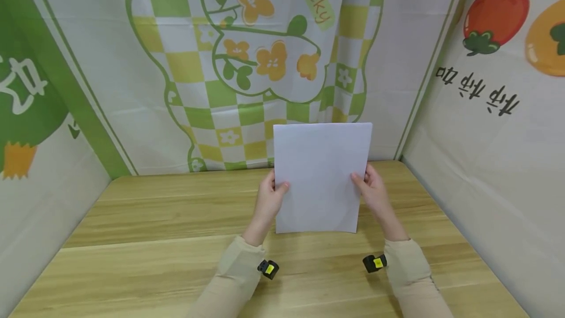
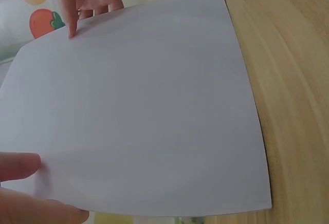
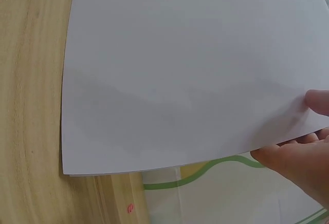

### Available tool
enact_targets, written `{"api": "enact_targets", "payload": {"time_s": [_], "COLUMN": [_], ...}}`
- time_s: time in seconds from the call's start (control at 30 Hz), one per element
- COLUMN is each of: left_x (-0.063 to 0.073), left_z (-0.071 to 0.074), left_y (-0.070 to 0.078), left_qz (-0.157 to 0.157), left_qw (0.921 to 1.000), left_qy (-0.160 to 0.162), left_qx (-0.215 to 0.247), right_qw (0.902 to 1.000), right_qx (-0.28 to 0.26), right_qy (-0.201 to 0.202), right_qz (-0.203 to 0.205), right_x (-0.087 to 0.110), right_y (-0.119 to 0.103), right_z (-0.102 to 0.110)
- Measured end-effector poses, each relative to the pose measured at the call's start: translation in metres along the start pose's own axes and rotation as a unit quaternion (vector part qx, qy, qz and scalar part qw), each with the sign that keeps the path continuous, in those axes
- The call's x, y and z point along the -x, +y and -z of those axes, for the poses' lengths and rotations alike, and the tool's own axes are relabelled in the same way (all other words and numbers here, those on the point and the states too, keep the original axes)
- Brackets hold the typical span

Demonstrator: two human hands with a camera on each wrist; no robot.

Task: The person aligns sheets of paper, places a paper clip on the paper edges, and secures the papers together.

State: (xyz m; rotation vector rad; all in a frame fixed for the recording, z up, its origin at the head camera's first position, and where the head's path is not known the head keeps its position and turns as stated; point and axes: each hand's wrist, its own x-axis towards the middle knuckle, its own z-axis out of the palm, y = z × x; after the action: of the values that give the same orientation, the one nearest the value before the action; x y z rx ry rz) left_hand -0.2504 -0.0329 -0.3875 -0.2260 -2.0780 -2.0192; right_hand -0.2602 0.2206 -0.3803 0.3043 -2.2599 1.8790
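Observation:
A stack of white paper stands upright above the wooden table, its lower edge close to the tabletop. My left hand grips its left edge, thumb on the front face and fingers behind. On the opposite edge my right hand holds it the same way, thumb on the near face. In the right wrist view the paper shows a second sheet edge along its lower corner. The left wrist view has the blank face of the paper with both hands at its edges.
The wooden table spreads out around the paper. Behind it hangs a checked green and yellow cloth, and a fruit-printed cloth lines the right side. Black wrist cameras with yellow labels sit at the left wrist and right wrist.

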Motion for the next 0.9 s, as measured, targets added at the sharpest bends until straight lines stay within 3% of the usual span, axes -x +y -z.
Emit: {"api": "enact_targets", "payload": {"time_s": [0.47,0.73,0.9], "left_x": [0.003,0.004,0.005], "left_z": [0.001,0.004,0.005], "left_y": [0.000,-0.006,-0.010], "left_qz": [-0.006,0.018,0.048], "left_qw": [0.9997,0.9997,0.9986], "left_qy": [0.003,0.003,-0.002], "left_qx": [0.025,0.019,0.019], "right_qw": [0.9999,0.9998,0.9984], "right_qx": [0.002,0.013,0.037], "right_qy": [0.003,-0.004,-0.027], "right_qz": [0.012,-0.013,-0.033], "right_x": [0.003,0.005,0.008], "right_y": [0.001,0.006,0.012], "right_z": [-0.001,0.002,0.004]}}
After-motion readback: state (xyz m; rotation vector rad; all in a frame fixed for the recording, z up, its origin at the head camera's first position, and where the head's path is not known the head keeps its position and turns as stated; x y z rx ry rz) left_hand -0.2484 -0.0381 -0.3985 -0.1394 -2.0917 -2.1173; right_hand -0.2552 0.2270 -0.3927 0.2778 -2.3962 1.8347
